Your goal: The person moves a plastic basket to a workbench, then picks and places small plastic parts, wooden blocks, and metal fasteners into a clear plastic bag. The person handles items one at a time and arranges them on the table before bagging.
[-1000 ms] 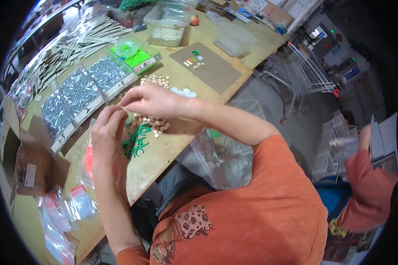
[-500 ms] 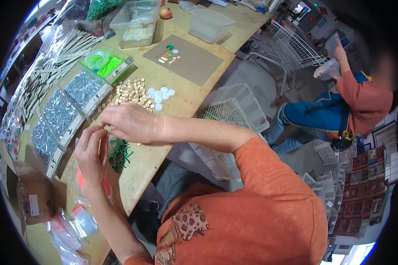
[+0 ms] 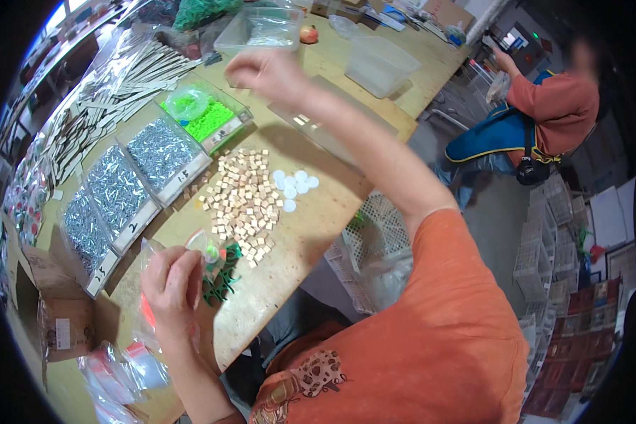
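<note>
My left hand point(image 3: 171, 283) is closed with fingertips pinched on a small clear plastic bag point(image 3: 206, 244); a pale green round piece shows in it. Just beside it lies a heap of green curved plastic pieces point(image 3: 224, 279). Under the left wrist, partly covered, is a clear bag of orange-red pieces point(image 3: 147, 311). My right hand point(image 3: 268, 74) is raised at the far side, in front of a clear bin of bagged items point(image 3: 258, 41). Motion smears its fingers, and any held thing is not discernible. Its forearm hides most of a grey-brown sheet point(image 3: 318, 141) with small pieces on it.
Small wooden cubes point(image 3: 244, 205) and white discs point(image 3: 290, 185) lie mid-table. Left of them stand trays of metal screws point(image 3: 113, 191) and bright green pieces point(image 3: 208, 120). An empty-looking clear bin point(image 3: 381, 67) stands far right. Another person point(image 3: 551, 113) is beyond the table, near crates point(image 3: 374, 233).
My right hand has left my left hand and swung up and away to the far side. The view has shifted, uncovering more cubes. The other person has turned and lowered their arm a little.
</note>
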A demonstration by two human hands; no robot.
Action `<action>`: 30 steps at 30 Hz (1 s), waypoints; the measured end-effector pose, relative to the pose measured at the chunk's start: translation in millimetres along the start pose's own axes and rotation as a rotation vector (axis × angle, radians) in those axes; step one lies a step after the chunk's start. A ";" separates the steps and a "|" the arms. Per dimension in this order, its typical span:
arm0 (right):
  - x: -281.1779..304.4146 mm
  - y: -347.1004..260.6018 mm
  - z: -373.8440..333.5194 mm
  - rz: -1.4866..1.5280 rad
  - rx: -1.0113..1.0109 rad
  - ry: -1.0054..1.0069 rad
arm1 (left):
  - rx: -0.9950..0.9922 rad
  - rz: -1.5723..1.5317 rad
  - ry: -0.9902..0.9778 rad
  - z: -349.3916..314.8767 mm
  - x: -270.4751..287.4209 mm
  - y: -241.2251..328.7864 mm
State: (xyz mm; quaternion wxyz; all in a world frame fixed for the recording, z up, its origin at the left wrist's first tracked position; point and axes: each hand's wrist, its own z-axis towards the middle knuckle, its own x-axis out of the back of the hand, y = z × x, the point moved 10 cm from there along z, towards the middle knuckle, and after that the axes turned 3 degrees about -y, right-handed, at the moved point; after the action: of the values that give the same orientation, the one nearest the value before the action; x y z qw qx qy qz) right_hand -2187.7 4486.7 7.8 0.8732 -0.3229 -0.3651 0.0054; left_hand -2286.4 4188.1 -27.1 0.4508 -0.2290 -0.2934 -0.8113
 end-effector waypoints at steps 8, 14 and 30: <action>7.7 247.6 111.6 0.040 -0.675 -0.320 | 0.051 -0.009 -0.039 3.9 5.0 -10.8; -53.2 261.9 128.1 -0.573 -0.400 -0.787 | 0.111 0.014 -0.066 6.4 0.9 -29.7; -18.0 296.1 163.3 -0.020 -0.528 -0.258 | 0.183 0.042 -0.160 0.9 -23.0 -44.2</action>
State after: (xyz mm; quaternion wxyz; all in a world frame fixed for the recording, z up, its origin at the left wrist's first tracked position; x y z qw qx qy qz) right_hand -2238.5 4808.1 -86.0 0.7051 -0.5321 -0.4652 -0.0573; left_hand -2313.3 4221.1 -53.0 0.4620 -0.2567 -0.3964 -0.7507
